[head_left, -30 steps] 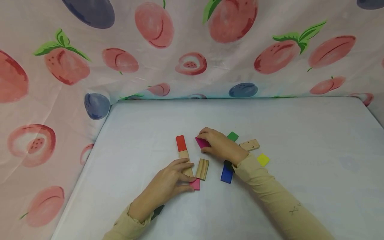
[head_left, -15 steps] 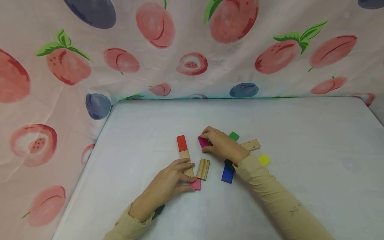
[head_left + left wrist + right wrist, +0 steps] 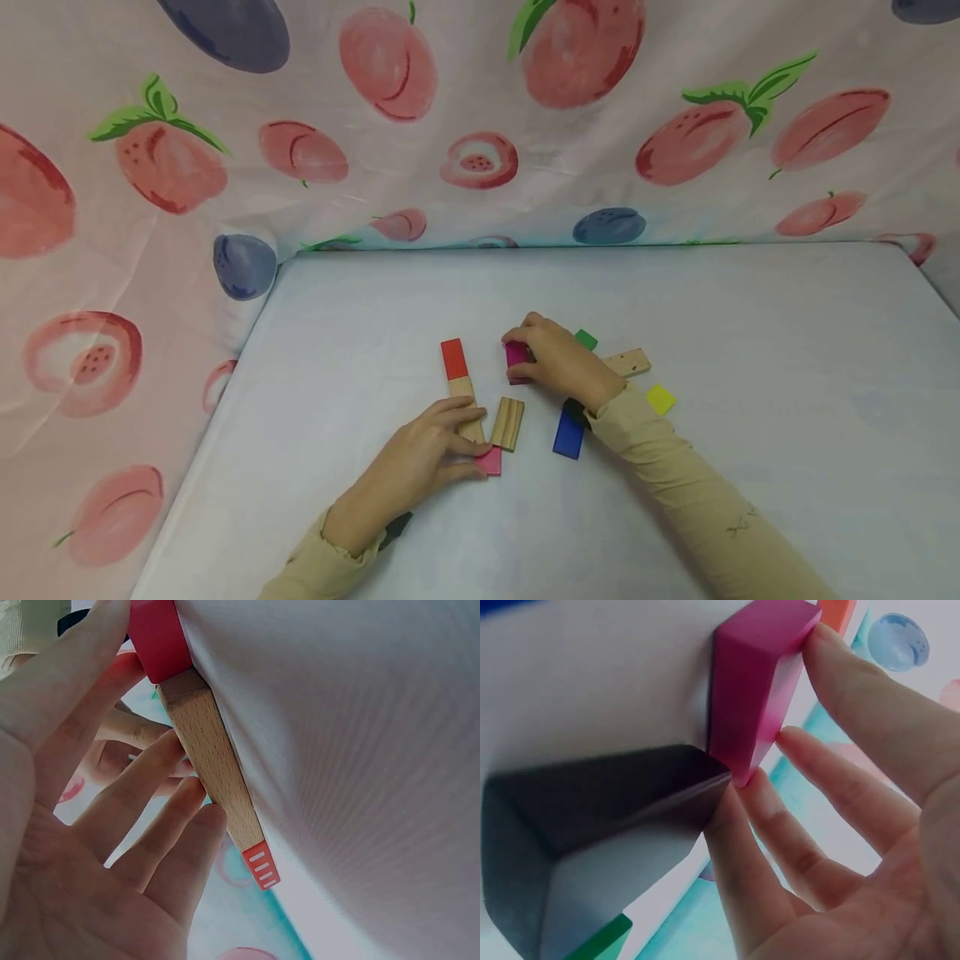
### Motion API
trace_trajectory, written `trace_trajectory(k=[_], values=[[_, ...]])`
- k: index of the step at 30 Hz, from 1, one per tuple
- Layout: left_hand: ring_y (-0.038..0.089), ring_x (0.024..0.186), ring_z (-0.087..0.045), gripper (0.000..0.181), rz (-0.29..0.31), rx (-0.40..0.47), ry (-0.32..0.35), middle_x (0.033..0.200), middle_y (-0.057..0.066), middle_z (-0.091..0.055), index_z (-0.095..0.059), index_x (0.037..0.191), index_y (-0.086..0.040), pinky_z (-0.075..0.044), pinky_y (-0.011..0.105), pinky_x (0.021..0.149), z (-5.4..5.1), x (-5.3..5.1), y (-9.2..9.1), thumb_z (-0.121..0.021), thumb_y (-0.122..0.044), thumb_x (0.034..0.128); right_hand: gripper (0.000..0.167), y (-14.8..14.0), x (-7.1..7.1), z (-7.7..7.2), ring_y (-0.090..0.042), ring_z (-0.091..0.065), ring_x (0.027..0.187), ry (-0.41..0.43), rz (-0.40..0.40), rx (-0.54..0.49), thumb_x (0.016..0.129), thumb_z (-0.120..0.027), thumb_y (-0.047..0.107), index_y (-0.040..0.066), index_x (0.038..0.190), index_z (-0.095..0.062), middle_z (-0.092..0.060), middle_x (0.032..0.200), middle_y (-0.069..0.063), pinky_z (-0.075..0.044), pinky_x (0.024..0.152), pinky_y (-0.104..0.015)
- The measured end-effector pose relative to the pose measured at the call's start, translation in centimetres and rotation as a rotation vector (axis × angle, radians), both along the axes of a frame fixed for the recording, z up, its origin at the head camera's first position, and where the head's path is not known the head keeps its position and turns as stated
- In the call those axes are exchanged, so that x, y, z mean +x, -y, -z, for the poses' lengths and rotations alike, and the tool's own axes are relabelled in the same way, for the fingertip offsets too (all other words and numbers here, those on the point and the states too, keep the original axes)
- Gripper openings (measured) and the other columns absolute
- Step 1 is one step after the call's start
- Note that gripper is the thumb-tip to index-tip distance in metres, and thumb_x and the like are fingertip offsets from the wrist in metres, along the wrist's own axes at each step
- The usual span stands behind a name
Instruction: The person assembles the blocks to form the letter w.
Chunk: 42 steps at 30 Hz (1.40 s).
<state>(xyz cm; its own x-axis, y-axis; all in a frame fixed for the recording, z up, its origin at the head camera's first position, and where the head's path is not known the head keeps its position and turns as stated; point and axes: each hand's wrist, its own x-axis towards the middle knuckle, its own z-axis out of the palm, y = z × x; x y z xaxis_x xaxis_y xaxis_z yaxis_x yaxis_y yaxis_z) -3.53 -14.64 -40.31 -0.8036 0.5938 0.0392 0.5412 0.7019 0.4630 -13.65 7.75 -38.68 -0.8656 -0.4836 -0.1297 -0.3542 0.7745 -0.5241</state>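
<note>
My right hand [image 3: 558, 358] pinches a magenta block [image 3: 750, 690] lengthwise, thumb at its near end and fingertips at the far end. Beneath that palm, a dark block [image 3: 615, 825] shows close up in the right wrist view; the head view hides it. My left hand [image 3: 420, 446] rests with extended fingers along a row of blocks. Its thumb and index finger touch a pink block [image 3: 491, 462], and the other fingertips lie against a plain wooden block [image 3: 214, 761]. A red block [image 3: 453, 358] continues the row at its far end.
A grooved wooden block [image 3: 507, 423] lies right of the row. Farther right are a blue block [image 3: 567, 435], a green block [image 3: 586, 340], a speckled wooden block [image 3: 628, 362] and a yellow block [image 3: 661, 400]. A fruit-print curtain [image 3: 390, 167] borders the white table [image 3: 787, 333].
The right hand has shifted slightly right and turned the magenta block from a slant to nearly straight away from me. The left hand and the row have stayed put.
</note>
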Motion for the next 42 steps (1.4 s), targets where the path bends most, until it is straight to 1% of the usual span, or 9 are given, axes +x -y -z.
trace_trajectory(k=[6,13,20,27,36,42], values=[[0.021,0.138,-0.045,0.030,-0.006,-0.007,0.009,0.137,0.002,-0.062,-0.080,0.105,-0.021,-0.048,0.039,0.105,0.02,-0.03,-0.03,-0.084,-0.034,0.0783,0.044,-0.21,-0.16,0.07,-0.021,-0.057,0.093,-0.010,-0.003,0.004,0.088,-0.077,0.019,0.003,0.127,-0.066,-0.059,0.107,-0.012,-0.055,0.082,-0.032],[0.022,0.138,-0.045,0.031,-0.006,-0.006,0.009,0.136,0.003,-0.062,-0.080,0.105,-0.021,-0.049,0.040,0.105,0.07,-0.04,-0.05,-0.084,-0.033,0.0779,0.041,-0.19,-0.20,0.05,-0.022,-0.058,0.095,-0.017,-0.004,0.005,0.088,-0.077,0.017,0.000,0.124,-0.066,-0.060,0.111,-0.013,-0.055,0.087,-0.035],[0.020,0.138,-0.045,0.030,-0.006,-0.010,0.013,0.137,0.001,-0.062,-0.080,0.105,-0.022,-0.048,0.038,0.106,0.05,-0.07,-0.08,-0.083,-0.035,0.0782,0.042,-0.31,-0.19,0.14,-0.022,-0.056,0.092,-0.016,-0.008,0.007,0.086,-0.079,0.022,-0.002,0.120,-0.067,-0.059,0.108,-0.012,-0.054,0.085,-0.035],[0.022,0.138,-0.046,0.031,0.000,-0.005,-0.006,0.136,0.004,-0.062,-0.080,0.105,-0.019,-0.047,0.040,0.107,0.12,-0.11,-0.09,-0.084,-0.033,0.0776,0.044,-0.22,-0.14,0.23,-0.022,-0.057,0.094,0.010,-0.011,0.028,0.087,-0.078,0.026,-0.001,0.119,-0.065,-0.059,0.109,-0.012,-0.055,0.084,-0.032],[0.022,0.138,-0.046,0.031,-0.003,0.000,-0.002,0.136,0.003,-0.062,-0.080,0.105,-0.020,-0.047,0.040,0.107,-0.01,-0.13,-0.05,-0.084,-0.034,0.0775,0.037,-0.20,-0.04,0.10,-0.021,-0.055,0.092,0.005,-0.054,0.023,0.088,-0.077,0.025,0.002,0.116,-0.068,-0.060,0.106,-0.010,-0.053,0.082,-0.031],[0.022,0.138,-0.046,0.031,-0.004,0.003,0.003,0.136,0.003,-0.062,-0.080,0.105,-0.020,-0.047,0.040,0.107,-0.02,-0.13,-0.05,-0.084,-0.033,0.0778,0.037,-0.14,-0.01,0.14,-0.020,-0.055,0.092,0.010,-0.066,0.031,0.087,-0.078,0.026,0.003,0.115,-0.069,-0.060,0.107,-0.010,-0.053,0.082,-0.031]])
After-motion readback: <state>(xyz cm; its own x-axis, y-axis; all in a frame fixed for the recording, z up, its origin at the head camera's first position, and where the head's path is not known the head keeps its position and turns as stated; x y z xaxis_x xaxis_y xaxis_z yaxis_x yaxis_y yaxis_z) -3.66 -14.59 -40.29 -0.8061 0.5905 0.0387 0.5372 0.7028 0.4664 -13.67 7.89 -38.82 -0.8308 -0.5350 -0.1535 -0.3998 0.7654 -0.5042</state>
